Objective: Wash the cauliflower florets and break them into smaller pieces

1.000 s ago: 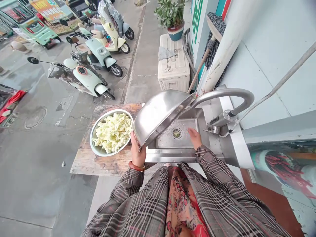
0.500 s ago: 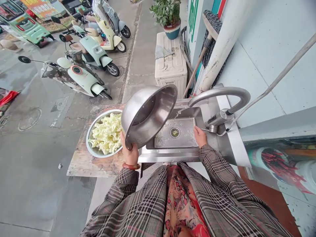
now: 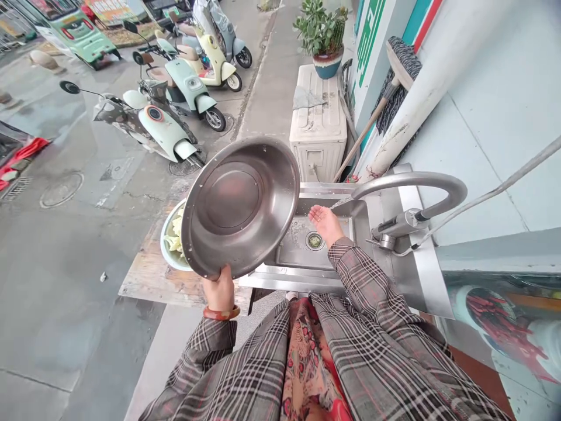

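Note:
My left hand (image 3: 220, 291) grips the near rim of a wide steel basin (image 3: 232, 196), tilted so its hollow inside faces me. Drops cling to the basin's surface. Behind it, partly covered, a white-rimmed bowl (image 3: 168, 255) holds torn pale-green cabbage (image 3: 174, 237). Over the steel sink (image 3: 289, 245) my right hand (image 3: 325, 223) is open, palm up with fingers stretched, and holds nothing. A stream of water (image 3: 340, 203) runs from the curved faucet (image 3: 407, 178) close beside that hand. Green scraps lie in the drain (image 3: 314, 240).
The bowl stands on a worn wooden board (image 3: 144, 275) left of the sink. Ahead are a white outdoor unit (image 3: 318, 134) with a potted plant (image 3: 328, 61), and a mop (image 3: 372, 117) by a pipe. Several scooters (image 3: 169, 126) are parked at the left.
The basin has swung left and turned its inside toward me, now covering most of the cabbage. My right hand has moved left from beside the faucet lever to over the sink, fingers spread out.

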Demonstrator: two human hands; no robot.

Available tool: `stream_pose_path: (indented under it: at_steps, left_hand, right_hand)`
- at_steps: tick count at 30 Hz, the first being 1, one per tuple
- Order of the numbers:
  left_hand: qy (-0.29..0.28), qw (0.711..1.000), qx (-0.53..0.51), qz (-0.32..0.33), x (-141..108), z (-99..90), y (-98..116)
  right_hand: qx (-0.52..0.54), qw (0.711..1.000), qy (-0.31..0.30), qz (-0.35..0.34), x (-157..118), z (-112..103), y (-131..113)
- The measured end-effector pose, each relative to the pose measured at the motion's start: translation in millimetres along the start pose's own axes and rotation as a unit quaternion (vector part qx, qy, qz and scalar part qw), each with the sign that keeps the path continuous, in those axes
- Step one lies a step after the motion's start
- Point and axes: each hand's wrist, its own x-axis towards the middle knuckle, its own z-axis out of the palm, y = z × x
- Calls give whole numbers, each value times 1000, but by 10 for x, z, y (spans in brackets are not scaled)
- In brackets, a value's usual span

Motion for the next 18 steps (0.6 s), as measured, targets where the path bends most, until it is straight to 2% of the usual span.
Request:
stream_pose_path:
  at_steps: [4,7,8,10,12,13,15,16,17,18]
  left_hand:
    - [31,999,-11,-16,-34,-133,-13]
    - [30,999,-21,-19,-58,-172,-28]
    - [30,999,-23,-20,-62,-176,-38]
    - [31,999,-19,-27,-63,-173,-65]
    - [27,999,-10,-38,-59,-157,-99]
    - [19,999,-7,-43,-58,-143,-119]
    - [3,999,-11,-48,-55,-108,-155]
    - [-3,999,-17,-47,-55,-87,-171]
    - [-10,999,-23,-47,-54,-65,-184]
    - [-15,998,-29,-45,-54,-44,-194]
  right_hand:
    - [-43,999,-9,-5,60,147,34]
    - [-155,986,-53,-25,-19,168,-82]
    - [-216,972,-82,-49,-74,161,-144]
    - [-346,920,-140,-122,-209,95,-270]
    - [-430,866,-176,-185,-343,-81,-344]
    - [-452,850,-185,-197,-394,-219,-348]
    - [-467,849,-184,-165,-447,-582,-295]
    - [-497,841,-137,-163,-449,-788,-249]
    - [-551,814,-67,-172,-439,-995,-202]
    - [-605,774,5,-189,-421,-1188,-163]
